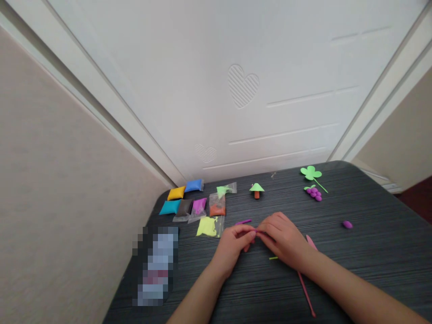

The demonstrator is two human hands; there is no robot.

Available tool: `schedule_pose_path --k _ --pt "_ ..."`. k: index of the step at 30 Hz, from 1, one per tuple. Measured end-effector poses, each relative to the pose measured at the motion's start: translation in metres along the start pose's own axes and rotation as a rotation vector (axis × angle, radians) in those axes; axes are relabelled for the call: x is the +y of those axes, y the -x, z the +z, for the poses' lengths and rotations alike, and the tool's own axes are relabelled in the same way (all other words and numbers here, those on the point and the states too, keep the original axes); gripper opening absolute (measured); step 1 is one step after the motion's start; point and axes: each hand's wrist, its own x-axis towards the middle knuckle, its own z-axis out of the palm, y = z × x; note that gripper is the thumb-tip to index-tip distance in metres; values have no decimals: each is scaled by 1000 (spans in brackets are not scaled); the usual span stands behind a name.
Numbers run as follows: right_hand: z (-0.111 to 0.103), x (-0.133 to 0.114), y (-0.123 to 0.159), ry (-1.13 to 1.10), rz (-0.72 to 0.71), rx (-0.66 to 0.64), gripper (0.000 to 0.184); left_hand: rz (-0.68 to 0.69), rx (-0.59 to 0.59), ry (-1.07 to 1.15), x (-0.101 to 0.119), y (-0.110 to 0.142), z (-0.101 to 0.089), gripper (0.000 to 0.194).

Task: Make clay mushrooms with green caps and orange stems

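Above the dark table, my left hand (233, 245) and my right hand (282, 237) meet at the fingertips. Both pinch a small piece of purple clay (257, 230), mostly hidden by the fingers. A thin purple clay strip (243, 222) lies just behind my left hand. Under my right hand, a short yellow-green strip (273, 258) pokes out. A pink modelling tool (306, 293) passes beneath my right wrist, its flat end showing on the far side. Farther right rests a purple clay lump (347, 224).
Several clay packets, including an orange one (218, 208) and a yellow one (206, 226), lie at back left. A green-capped clay mushroom (257, 191) stands behind my hands. A purple grape cluster (314, 194) and green clover (311, 173) lie back right. A white panel (189, 90) rises behind.
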Motion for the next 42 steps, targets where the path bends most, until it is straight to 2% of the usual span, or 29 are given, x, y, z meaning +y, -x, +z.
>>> schedule_pose_path --k 5,12,32,42 --pt "-2 0 -1 -30 -35 41 13 -9 -47 149 -2 2 0 24" --pt "-4 1 -1 89 -91 167 16 -16 -55 226 -5 4 1 20" --pt "1 -5 1 72 -85 193 21 -42 -75 271 -6 5 0 18" --pt "2 -2 1 91 -86 172 16 -55 -22 156 -2 4 0 24"
